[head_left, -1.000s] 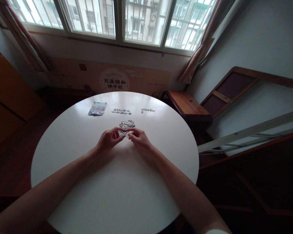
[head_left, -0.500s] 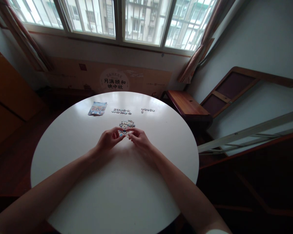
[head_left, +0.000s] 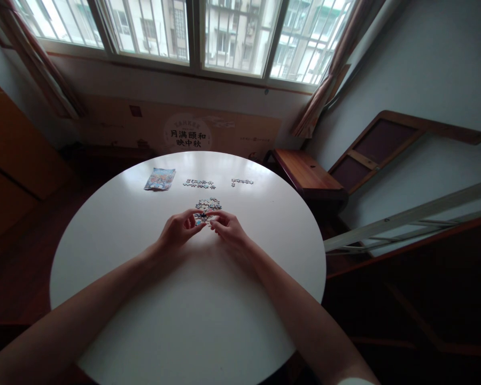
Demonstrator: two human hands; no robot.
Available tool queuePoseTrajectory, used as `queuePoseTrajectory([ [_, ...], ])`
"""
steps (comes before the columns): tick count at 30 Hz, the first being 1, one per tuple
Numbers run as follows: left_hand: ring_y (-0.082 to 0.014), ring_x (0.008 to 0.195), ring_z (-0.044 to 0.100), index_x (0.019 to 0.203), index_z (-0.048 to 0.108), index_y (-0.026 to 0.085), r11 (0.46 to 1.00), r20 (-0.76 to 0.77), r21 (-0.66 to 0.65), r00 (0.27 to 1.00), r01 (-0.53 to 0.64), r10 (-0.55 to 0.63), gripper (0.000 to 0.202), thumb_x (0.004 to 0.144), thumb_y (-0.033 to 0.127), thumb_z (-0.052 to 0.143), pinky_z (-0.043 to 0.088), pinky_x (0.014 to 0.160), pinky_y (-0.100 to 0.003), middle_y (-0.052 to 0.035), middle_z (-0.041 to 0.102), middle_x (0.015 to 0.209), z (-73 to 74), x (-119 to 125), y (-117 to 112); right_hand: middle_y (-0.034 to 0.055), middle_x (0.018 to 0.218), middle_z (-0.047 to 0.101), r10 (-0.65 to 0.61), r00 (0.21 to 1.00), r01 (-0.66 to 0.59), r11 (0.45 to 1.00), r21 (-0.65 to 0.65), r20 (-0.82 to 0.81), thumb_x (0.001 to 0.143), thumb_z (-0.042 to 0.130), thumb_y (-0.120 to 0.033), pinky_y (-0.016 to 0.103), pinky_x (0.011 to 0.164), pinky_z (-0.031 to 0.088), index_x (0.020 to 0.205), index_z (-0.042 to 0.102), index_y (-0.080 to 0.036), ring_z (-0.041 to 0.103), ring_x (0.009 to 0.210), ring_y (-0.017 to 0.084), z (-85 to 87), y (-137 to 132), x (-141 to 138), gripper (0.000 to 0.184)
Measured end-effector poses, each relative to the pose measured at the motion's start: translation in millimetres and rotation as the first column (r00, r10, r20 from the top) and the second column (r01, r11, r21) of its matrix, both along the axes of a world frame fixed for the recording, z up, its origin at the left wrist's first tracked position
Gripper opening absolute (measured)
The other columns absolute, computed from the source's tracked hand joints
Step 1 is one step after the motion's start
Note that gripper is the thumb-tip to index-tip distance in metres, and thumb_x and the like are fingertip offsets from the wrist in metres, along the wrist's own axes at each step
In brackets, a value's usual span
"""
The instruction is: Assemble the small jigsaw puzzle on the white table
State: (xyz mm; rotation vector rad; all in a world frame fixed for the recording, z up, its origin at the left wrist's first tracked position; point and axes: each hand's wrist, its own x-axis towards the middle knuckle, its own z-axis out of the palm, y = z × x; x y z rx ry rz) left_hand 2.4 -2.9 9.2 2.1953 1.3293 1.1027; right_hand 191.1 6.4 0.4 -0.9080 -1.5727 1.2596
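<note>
My left hand (head_left: 179, 227) and my right hand (head_left: 229, 227) meet over the near side of a heap of small jigsaw pieces (head_left: 209, 203). A dark jigsaw piece (head_left: 203, 216) sits between the tips of my two index fingers, and both hands seem to hold it. Each hand is curled, with thumb and index finger bent toward each other. More loose pieces show below and between my fingers, partly hidden by them. Beyond the heap lie rows of jigsaw pieces (head_left: 199, 184) and, to their right, a smaller group of pieces (head_left: 242, 182).
Everything lies on a round white table (head_left: 176, 321). A colourful printed packet or sheet (head_left: 160, 179) rests at the back left. A wooden bench (head_left: 307, 170) stands beyond the table's right edge, and barred windows (head_left: 236, 37) are at the back.
Both hands stay almost in the same place over the heap. The dark piece between my fingertips appears slightly turned; the loose pieces look unmoved.
</note>
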Motion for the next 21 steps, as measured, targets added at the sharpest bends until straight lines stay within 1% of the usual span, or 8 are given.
queuePoseTrajectory([
  [4, -0.0068, 0.047, 0.046, 0.105, 0.063, 0.02, 1.0, 0.001, 0.001, 1.0, 0.017, -0.017, 0.034, 0.079, 0.042, 0.061, 0.039, 0.049, -0.018, 0.005, 0.052, 0.058, -0.4, 0.4, 0.1, -0.0026, 0.06, 0.056, 0.0, 1.0, 0.0, 1.0, 0.0, -0.009, 0.074, 0.059, -0.027, 0.021, 0.053, 0.043, 0.1, 0.065, -0.015, 0.05, 0.054, 0.008, -0.9, 0.4, 0.0, 0.029],
  [11, -0.007, 0.047, 0.046, 0.105, 0.063, 0.019, 0.999, 0.016, 0.011, 0.999, 0.049, -0.05, 0.034, 0.079, 0.041, 0.061, 0.04, 0.049, -0.018, 0.0049, 0.052, 0.056, -0.8, -0.1, -0.2, -0.0028, 0.06, 0.056, 0.002, 1.0, -0.002, 1.0, 0.009, -0.011, 0.075, 0.059, -0.026, 0.02, 0.054, 0.043, 0.1, 0.064, -0.015, 0.051, 0.055, 0.008, 4.3, -2.5, -0.4, 0.028],
  [18, -0.007, 0.047, 0.046, 0.105, 0.064, 0.019, 0.998, 0.013, 0.003, 0.998, 0.062, -0.062, 0.034, 0.079, 0.04, 0.062, 0.04, 0.05, -0.018, 0.0044, 0.052, 0.057, -0.8, -0.5, 0.3, -0.0024, 0.061, 0.056, 0.004, 1.0, -0.004, 1.0, 0.022, -0.006, 0.076, 0.059, -0.028, 0.021, 0.055, 0.044, 0.099, 0.064, -0.015, 0.052, 0.055, 0.009, 2.2, -1.6, -0.5, 0.027],
  [21, -0.0071, 0.048, 0.046, 0.105, 0.063, 0.019, 0.999, 0.017, 0.006, 0.999, 0.048, -0.048, 0.034, 0.079, 0.04, 0.062, 0.04, 0.05, -0.018, 0.0043, 0.052, 0.058, 0.0, -0.2, 0.1, -0.0024, 0.061, 0.056, 0.001, 1.0, -0.001, 1.0, 0.025, 0.002, 0.075, 0.059, -0.027, 0.021, 0.054, 0.043, 0.099, 0.063, -0.015, 0.051, 0.055, 0.009, 2.2, -1.6, -0.4, 0.027],
])
